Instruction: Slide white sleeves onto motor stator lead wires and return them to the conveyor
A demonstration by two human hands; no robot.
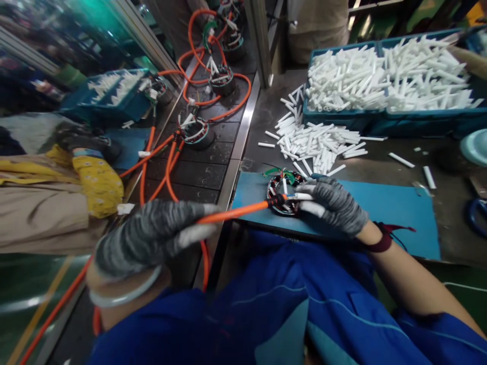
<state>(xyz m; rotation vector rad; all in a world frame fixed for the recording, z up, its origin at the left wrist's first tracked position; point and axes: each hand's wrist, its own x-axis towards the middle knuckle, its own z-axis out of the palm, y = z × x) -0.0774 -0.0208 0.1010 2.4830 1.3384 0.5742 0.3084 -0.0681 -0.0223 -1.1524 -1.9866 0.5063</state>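
An orange cable (236, 212) runs from my left hand (152, 235) across to a round wound part (283, 195) on the blue mat (388, 208). My left hand, in a grey striped glove with white fingertips, is closed on the cable and slightly blurred. At the cable's black-wrapped end, my right hand (331, 203) pinches the white-sleeved leads over the part's right side. Green and red wires show along the part's upper rim. Behind the mat lies a loose pile of white tubes (319, 144).
Two blue bins (342, 119) of white tubes stand at the back right. On the conveyor (205, 172) at left sit several round parts (198, 133) with orange cables. A co-worker's gloved hand (89, 142) is at far left. Blue-handled scissors (475, 215) lie at far right.
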